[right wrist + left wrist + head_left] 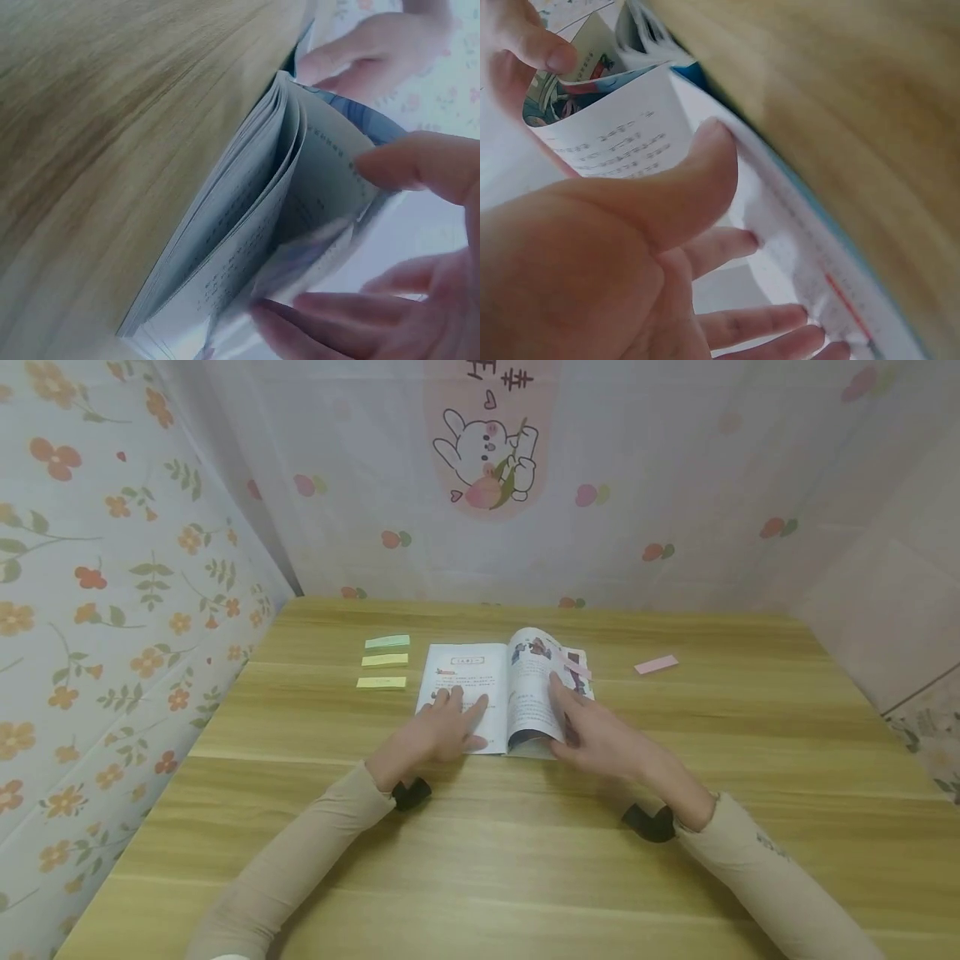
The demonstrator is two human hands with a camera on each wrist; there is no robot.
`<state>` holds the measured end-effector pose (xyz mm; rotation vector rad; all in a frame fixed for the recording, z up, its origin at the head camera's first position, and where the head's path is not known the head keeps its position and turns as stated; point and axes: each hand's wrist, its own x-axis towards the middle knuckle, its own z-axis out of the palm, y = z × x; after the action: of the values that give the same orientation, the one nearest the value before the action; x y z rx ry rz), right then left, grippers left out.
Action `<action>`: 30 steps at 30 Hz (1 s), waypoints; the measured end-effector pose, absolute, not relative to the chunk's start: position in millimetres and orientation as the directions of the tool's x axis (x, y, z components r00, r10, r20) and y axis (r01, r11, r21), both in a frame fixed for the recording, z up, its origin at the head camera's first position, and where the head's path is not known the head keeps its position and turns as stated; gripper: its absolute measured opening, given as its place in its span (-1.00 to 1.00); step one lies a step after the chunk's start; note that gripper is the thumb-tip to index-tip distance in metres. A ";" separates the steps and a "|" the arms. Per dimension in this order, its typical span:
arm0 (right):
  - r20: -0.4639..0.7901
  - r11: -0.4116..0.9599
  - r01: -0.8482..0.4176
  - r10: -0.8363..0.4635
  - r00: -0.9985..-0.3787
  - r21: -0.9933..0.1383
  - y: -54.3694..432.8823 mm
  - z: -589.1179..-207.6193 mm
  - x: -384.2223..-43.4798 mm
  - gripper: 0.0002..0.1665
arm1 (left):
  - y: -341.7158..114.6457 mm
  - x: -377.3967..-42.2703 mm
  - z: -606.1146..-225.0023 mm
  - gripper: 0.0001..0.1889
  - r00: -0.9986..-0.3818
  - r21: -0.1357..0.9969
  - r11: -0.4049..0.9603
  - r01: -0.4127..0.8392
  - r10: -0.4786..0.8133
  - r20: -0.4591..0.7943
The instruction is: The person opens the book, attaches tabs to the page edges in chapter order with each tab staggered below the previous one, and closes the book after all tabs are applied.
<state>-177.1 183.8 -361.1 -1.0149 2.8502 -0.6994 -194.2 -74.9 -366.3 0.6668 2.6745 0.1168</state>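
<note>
The open book (500,689) lay on the counter (510,877), nearer its far edge, the left hand (446,727) spread on its left page (491,731), the right hand (603,739) holding curled leaves (536,693). Counter separated it from yellow strips (385,660) and a green strip (387,642) leftward, a pink strip (656,665) rightward.

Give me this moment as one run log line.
left hand: rests on open book; right hand: holds raised pages; left of book: green strip, two yellow strips; right of book: pink strip
</note>
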 end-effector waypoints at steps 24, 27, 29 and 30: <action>0.316 0.742 -0.524 -0.422 -0.850 -0.417 171.4 -361.9 -176.5 0.12 | -77.3 -208.1 -356.7 -0.42 -0.840 0.344 0.808 0.478 0.536 -0.091; 0.256 0.739 -0.522 -0.455 -0.853 -0.426 166.4 -365.7 -175.9 -0.05 | -75.7 -207.8 -351.2 -0.41 -0.863 0.409 0.781 0.473 0.504 0.036; 0.237 0.733 -0.529 -0.474 -0.848 -0.427 162.5 -368.4 -175.4 -0.16 | -74.7 -206.9 -346.7 -0.39 -0.867 0.459 0.746 0.482 0.484 0.123; 0.232 0.728 -0.532 -0.481 -0.846 -0.432 160.5 -369.5 -175.2 -0.21 | -74.3 -206.3 -344.6 -0.38 -0.863 0.478 0.726 0.494 0.476 0.169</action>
<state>-175.2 160.5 -369.5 -0.8867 3.0158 -0.8064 -206.3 -74.3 -344.6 0.8289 2.9507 0.8329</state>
